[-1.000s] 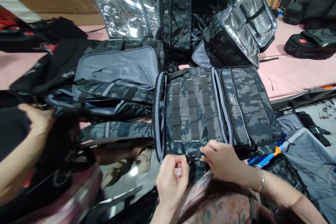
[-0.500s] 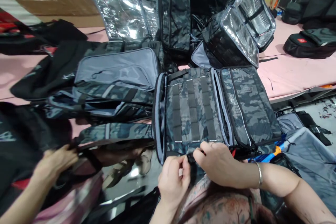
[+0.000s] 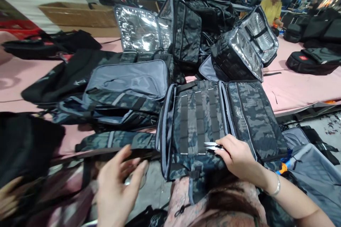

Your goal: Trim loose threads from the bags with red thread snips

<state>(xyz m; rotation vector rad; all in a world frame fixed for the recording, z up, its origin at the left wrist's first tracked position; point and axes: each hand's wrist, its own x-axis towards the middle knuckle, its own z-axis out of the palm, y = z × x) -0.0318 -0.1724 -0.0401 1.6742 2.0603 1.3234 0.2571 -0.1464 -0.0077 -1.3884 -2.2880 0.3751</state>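
Observation:
A pair of thread snips (image 3: 211,145) is in my right hand (image 3: 237,156), blades pointing left over the lower front of a camouflage backpack (image 3: 193,120). That backpack lies in front of me with webbing strips on its face and grey-edged zip openings at its sides; a camouflage flap (image 3: 253,117) lies to its right. My left hand (image 3: 118,184) is raised to the left of the backpack, fingers apart with nothing in them. A narrow camouflage piece (image 3: 117,140) lies at the table edge beyond my left hand.
Another camouflage bag (image 3: 128,78) with a grey lining lies at centre left. Behind stand silver-lined bags (image 3: 141,28) and a cardboard box (image 3: 77,14). A co-worker's hand (image 3: 9,195) is at lower left by a black bag (image 3: 26,142). A person in yellow (image 3: 270,9) works at far right.
My hands have parted from the backpack's lower edge. The left has moved left and opened; the right now shows snips pointing left. The view has tilted upward.

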